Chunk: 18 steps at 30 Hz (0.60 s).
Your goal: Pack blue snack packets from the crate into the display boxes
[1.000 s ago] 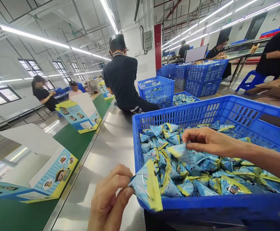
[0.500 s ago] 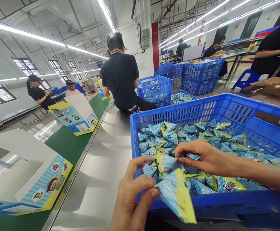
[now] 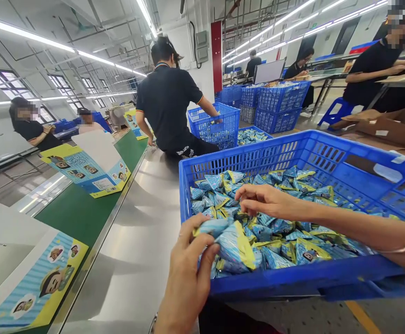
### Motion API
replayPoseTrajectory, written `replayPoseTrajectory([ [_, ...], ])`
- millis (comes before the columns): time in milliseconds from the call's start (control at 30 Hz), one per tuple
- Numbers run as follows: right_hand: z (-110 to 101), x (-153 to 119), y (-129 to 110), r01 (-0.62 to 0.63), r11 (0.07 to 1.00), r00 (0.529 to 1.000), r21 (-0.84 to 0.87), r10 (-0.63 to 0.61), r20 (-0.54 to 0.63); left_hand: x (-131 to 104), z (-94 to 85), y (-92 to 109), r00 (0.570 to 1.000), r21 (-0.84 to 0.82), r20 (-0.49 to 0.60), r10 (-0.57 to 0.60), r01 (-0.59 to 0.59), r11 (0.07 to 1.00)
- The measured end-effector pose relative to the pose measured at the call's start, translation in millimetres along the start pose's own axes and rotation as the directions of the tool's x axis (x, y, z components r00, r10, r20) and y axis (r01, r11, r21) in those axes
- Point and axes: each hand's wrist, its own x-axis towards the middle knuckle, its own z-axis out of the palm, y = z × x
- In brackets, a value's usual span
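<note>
My left hand [image 3: 188, 273] is closed on two small pyramid-shaped foil packets, blue with yellow edges, over the near-left corner of the blue crate [image 3: 272, 284]. One packet [image 3: 235, 246] is pinched by the thumb and forefinger; the other packet [image 3: 212, 227] sits just above it, between the fingers. My right hand [image 3: 263, 200] hovers above the pile, fingers loosely bent and apart, with no packet visible in it. Many similar packets [image 3: 310, 250] lie heaped in the crate beneath both hands.
Left of the crate runs a steel worktop [image 3: 129, 260], then a green conveyor belt [image 3: 66, 208]. Open printed cartons [image 3: 108, 178] stand on the belt. A co-worker [image 3: 169, 102] sits ahead, one arm reaching into another blue crate [image 3: 223, 125]. Stacked crates [image 3: 282, 99] stand behind.
My right hand has let go of the upper packet and drawn back slightly. Both packets are now in my left hand. The co-worker ahead has stretched an arm into the crate beside them.
</note>
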Motion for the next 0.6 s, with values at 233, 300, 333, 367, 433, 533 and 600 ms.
replayPoseTrajectory([
  [233, 9.7, -0.5, 71.2, -0.05, 0.885, 0.921, -0.462, 0.22, 0.323, 16.4, 0.3, -40.2, 0.981, -0.016, 0.136, -0.14, 0.143, 0.99],
  [300, 21.1, -0.4, 76.7, -0.041, 0.877, 0.908, -0.479, 0.233, 0.349, 18.8, 3.3, -44.0, 0.98, -0.012, 0.135, -0.147, 0.15, 0.989],
  [333, 24.7, 1.3, 77.6, -0.038, 0.875, 0.91, -0.483, 0.231, 0.346, 19.2, 4.6, -44.6, 0.98, -0.011, 0.135, -0.146, 0.149, 0.989],
  [367, 25.9, 3.9, 77.5, -0.039, 0.875, 0.914, -0.483, 0.226, 0.336, 19.2, 5.7, -44.7, 0.98, -0.011, 0.137, -0.147, 0.149, 0.989],
  [433, 19.1, 10.3, 74.6, -0.043, 0.881, 0.929, -0.47, 0.209, 0.306, 18.8, 7.2, -44.3, 0.98, -0.013, 0.138, -0.147, 0.15, 0.989],
  [533, -9.2, 16.0, 65.8, -0.035, 0.922, 0.948, -0.386, 0.153, 0.28, 18.3, 8.3, -44.2, 0.98, -0.021, 0.137, -0.145, 0.15, 0.989],
  [600, -29.7, 14.8, 60.0, -0.032, 0.954, 0.956, -0.299, 0.116, 0.268, 18.5, 8.3, -44.4, 0.98, -0.028, 0.139, -0.143, 0.148, 0.989],
])
